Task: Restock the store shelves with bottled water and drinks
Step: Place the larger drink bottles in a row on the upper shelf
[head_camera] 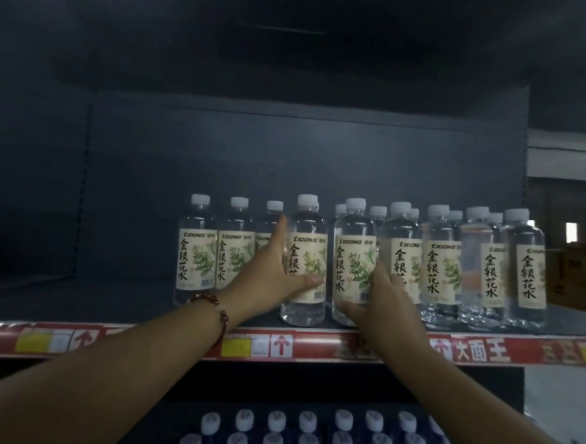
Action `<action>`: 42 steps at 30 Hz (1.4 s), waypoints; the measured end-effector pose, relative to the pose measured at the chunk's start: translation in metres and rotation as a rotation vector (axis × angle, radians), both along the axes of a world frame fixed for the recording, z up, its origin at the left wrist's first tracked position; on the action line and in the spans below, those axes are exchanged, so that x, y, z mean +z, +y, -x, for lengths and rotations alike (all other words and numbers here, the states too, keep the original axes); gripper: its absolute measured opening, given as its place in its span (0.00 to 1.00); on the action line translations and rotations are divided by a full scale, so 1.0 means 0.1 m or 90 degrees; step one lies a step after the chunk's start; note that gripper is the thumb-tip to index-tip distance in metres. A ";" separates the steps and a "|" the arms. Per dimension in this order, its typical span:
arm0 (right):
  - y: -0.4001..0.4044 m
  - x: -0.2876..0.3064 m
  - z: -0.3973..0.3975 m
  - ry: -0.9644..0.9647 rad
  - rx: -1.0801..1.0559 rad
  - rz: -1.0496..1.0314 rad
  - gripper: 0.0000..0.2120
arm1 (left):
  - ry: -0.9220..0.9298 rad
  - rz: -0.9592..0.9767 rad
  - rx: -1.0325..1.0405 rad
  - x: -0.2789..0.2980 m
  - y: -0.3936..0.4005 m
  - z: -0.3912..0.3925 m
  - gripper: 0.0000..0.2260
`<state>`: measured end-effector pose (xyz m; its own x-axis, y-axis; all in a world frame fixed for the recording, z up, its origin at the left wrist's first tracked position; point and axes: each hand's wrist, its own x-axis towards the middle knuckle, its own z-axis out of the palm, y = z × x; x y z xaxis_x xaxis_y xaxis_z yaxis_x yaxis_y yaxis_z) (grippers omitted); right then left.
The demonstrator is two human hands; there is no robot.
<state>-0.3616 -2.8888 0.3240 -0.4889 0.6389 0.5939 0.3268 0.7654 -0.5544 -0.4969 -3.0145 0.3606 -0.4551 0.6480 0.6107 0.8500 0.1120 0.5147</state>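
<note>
Left hand (pixel 269 281) wraps one water bottle (pixel 305 259), right hand (pixel 382 299) wraps its neighbour (pixel 353 261); both bottles stand upright near the front edge of the shelf (pixel 147 307), ahead of the row. Best slid back level, bases flat, labels forward, flush with the bottles alongside and not knocking them.

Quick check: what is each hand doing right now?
Left hand: grips a front-row bottle on the shelf.
Right hand: grips the neighbouring bottle.
</note>
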 end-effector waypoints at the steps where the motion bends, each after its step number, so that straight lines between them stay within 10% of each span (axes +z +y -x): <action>1: 0.00 -0.01 -0.01 -0.003 0.004 -0.009 0.45 | -0.003 -0.005 -0.003 -0.03 0.01 0.00 0.54; 15: 0.17 0.38 -0.02 -0.086 0.050 -0.451 0.35 | 0.310 0.137 0.277 0.00 -0.46 0.43 0.31; 28: -0.32 1.78 0.11 -0.353 0.271 -0.160 0.36 | 0.190 0.406 0.224 1.05 -0.73 0.14 0.33; 42: -0.69 1.77 0.61 -0.514 0.133 -0.240 0.40 | 0.266 0.424 0.171 1.34 -0.60 0.82 0.32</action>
<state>-0.4221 -2.9574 0.5007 -0.9299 0.3243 0.1734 0.3416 0.9364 0.0809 -0.5788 -3.0748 0.4950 -0.4660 0.8355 0.2911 0.8577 0.5073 -0.0830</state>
